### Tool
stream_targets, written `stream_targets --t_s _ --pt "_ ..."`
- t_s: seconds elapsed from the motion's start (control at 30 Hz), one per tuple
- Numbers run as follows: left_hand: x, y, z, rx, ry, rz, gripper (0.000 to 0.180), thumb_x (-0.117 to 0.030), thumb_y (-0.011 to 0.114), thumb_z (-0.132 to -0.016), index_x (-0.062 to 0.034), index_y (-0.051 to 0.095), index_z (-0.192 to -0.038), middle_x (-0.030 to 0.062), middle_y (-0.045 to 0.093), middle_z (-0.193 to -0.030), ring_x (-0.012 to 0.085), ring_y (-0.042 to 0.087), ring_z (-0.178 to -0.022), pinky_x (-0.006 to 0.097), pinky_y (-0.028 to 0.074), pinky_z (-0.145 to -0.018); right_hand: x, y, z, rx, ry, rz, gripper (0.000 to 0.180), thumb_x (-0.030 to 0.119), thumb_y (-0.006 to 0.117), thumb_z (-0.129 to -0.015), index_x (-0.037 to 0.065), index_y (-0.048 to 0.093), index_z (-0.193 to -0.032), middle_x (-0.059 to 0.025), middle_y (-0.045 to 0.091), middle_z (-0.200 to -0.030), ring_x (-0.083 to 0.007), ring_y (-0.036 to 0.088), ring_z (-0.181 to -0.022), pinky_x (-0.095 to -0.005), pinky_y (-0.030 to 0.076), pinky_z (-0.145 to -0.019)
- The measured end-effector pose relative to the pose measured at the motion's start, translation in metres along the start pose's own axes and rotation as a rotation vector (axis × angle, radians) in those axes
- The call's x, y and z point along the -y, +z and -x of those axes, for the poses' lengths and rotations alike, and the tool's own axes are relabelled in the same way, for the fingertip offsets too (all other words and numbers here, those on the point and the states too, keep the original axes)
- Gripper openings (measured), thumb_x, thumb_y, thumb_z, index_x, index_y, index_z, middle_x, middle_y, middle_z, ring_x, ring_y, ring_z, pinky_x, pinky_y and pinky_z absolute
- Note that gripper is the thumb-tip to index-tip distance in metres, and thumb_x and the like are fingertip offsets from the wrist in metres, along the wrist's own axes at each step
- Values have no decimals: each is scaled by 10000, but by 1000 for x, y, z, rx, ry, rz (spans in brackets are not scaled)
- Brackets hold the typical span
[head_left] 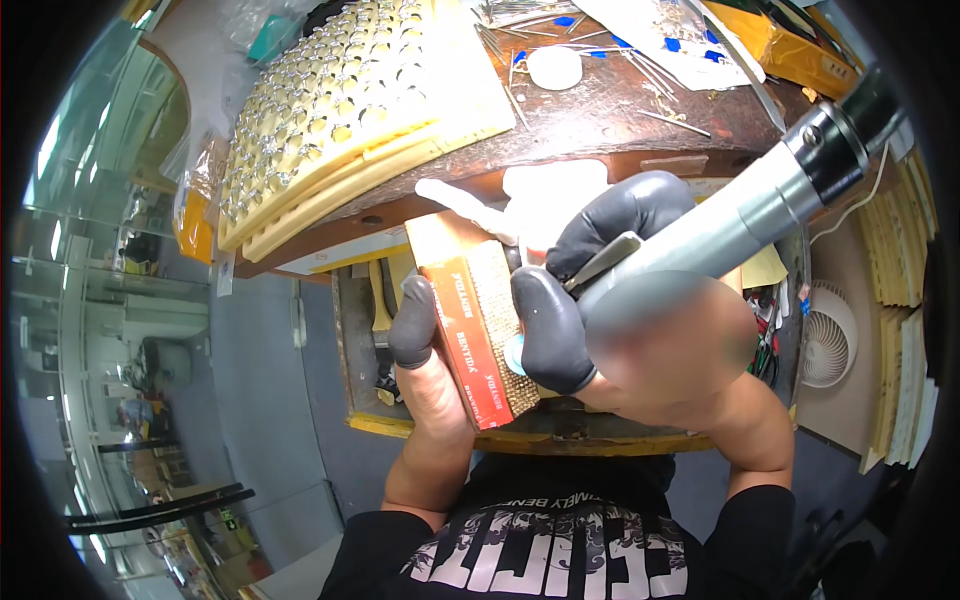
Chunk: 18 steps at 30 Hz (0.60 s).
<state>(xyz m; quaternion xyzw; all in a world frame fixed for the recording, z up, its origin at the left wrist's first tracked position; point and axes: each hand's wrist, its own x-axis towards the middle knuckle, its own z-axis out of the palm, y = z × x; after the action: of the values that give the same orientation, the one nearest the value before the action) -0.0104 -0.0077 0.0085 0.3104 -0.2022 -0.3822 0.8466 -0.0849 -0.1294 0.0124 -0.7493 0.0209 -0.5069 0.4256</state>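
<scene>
My left hand point(428, 368), with a dark rubber cover on the thumb tip, grips a wooden block with a red side and a rough, woven-looking top face point(478, 322). My right hand point(640, 330), with dark covers on the thumb and forefinger, holds a grey cylindrical power handpiece point(740, 220) with a black collar and a cord leading up right. Its front end points down toward the block's top face; the tip is hidden between my fingers. Both hands hover just in front of a worn wooden bench edge point(600, 160).
A cream tray point(350, 110) full of several small shiny metal pieces lies on the bench at upper left. Loose wires, a white round lid point(554, 67) and paper lie behind. A small white fan point(828, 335) and stacked cream trays point(900, 300) stand on the right. An open drawer point(520, 435) sits below my hands.
</scene>
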Motion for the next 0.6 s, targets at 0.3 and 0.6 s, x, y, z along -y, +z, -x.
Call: stream_targets --t_s 0.3,0.6 --pt "0 -11 1 42 -5 15 441 -375 433 -992 -12 529 -1222 87 584 -1174 171 555 -1085 330 416 -988 0 1 -3 -23 -17 -8 177 46 770 -710 -38 616 -726 -98 590 -766 -112 582 -607 -228 450 -529" --pt "8 -17 -3 27 -17 110 656 -524 436 -925 8 456 -1309 149 555 -1232 242 547 -1142 386 413 -1014 -2 0 0 -68 -13 -55 200 45 771 -720 -10 590 -658 -100 591 -762 -115 573 -584 -238 450 -512"
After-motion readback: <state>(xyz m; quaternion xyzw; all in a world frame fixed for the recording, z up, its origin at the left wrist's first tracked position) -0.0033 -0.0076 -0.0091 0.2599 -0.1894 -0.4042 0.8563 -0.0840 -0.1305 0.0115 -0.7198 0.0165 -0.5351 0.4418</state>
